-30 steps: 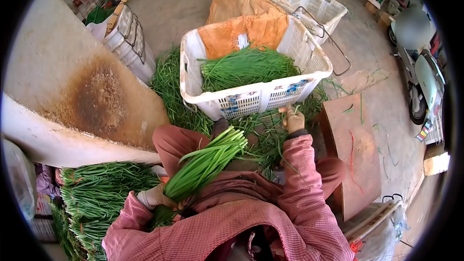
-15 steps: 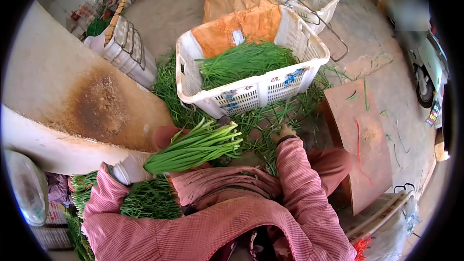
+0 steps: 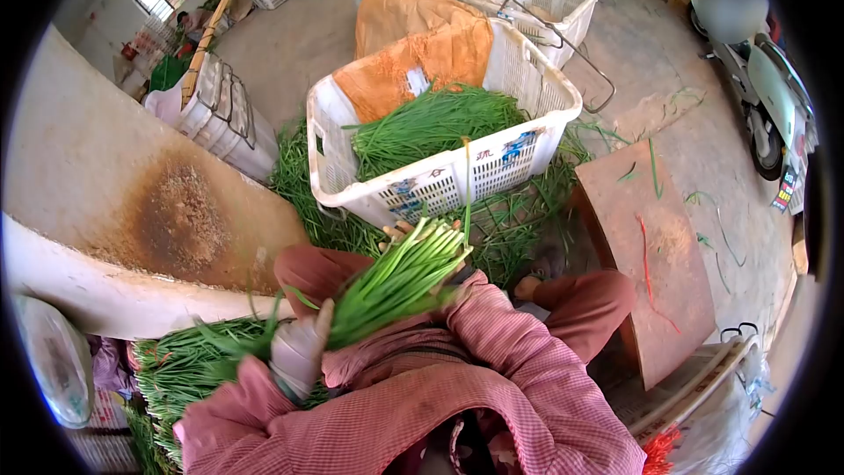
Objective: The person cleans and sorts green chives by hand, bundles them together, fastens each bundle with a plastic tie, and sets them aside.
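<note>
A bundle of chives (image 3: 391,286) lies slantwise over my lap, its pale stem ends up and to the right. My left hand (image 3: 299,347), in a pale glove, is closed around the leafy lower end, where the leaves blur. Near the stem ends is my right hand (image 3: 401,232), mostly hidden behind the bundle, with bare fingertips showing on its far side. One long stalk (image 3: 467,185) sticks up beside the stem ends. Ahead stands a white crate (image 3: 440,189) holding more chives (image 3: 440,123) and an orange cloth (image 3: 422,57).
Loose chives (image 3: 519,220) litter the floor around the crate. A stack of chives (image 3: 193,361) lies at my left, below a stained curved wall (image 3: 185,220). To my right stands a brown board (image 3: 651,264) with a red strip. Another white crate (image 3: 563,0) and a scooter (image 3: 774,105) are farther off.
My right hand has come up from the floor litter to the bundle's stem end. My left hand has moved right with the bundle, which now tilts more steeply. The view has shifted slightly.
</note>
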Motion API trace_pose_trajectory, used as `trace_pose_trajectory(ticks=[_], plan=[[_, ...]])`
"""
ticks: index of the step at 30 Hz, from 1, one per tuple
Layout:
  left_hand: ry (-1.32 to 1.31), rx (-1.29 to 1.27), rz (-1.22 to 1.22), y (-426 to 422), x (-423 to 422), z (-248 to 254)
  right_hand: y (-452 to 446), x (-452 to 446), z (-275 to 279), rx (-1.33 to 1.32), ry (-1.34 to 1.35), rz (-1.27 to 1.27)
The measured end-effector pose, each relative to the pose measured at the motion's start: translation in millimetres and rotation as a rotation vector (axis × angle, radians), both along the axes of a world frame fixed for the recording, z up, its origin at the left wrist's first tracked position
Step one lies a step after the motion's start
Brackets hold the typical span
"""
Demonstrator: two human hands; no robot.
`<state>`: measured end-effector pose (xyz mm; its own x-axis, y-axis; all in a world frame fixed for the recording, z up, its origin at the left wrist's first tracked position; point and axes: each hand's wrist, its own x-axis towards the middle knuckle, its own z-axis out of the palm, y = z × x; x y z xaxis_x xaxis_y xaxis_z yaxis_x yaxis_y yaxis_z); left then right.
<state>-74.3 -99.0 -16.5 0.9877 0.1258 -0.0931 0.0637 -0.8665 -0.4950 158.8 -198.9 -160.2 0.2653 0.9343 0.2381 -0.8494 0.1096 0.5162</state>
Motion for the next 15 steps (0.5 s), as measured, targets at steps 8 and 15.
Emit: trace_pose_trajectory(ticks=[8,15], plan=[[-0.152,-1.184,0.192,28,45,-8,-8,-2,-7,0.176,0.151,0.288],[0.589,-2.204,0.59,7,62,-99,-45,23,23,-0.459,-0.599,-0.14]])
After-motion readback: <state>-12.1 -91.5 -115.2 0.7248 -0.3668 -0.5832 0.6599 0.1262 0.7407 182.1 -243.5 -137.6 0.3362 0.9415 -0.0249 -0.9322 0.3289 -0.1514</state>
